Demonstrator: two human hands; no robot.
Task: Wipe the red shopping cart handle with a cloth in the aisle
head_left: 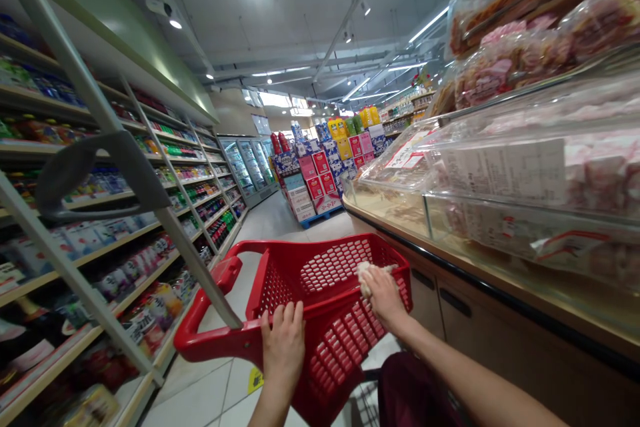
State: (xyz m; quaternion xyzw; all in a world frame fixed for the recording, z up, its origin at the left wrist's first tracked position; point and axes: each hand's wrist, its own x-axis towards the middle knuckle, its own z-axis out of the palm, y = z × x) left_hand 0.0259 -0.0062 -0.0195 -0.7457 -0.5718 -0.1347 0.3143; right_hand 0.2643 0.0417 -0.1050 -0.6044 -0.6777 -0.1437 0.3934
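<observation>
A red plastic rolling shopping basket (336, 350) with perforated walls stands in front of me, and no goods show inside it. My left hand (284, 345) is closed over its near rim, fingers hooked toward the inside. At the far right rim my right hand (385, 295) presses a crumpled whitish cloth (367, 275) against the plastic. Part of the cloth is covered by my fingers. The basket's long metal pull handle with a grey grip (127, 170) slants up to the left, apart from both hands.
Tall shelves (185, 182) of bottles and packets line the left side. On the right, close by, is a wooden counter (480, 320) topped with clear-covered packaged food (505, 167). Stacked boxes (320, 180) on a blue pallet and glass-door fridges (250, 163) stand farther along the aisle.
</observation>
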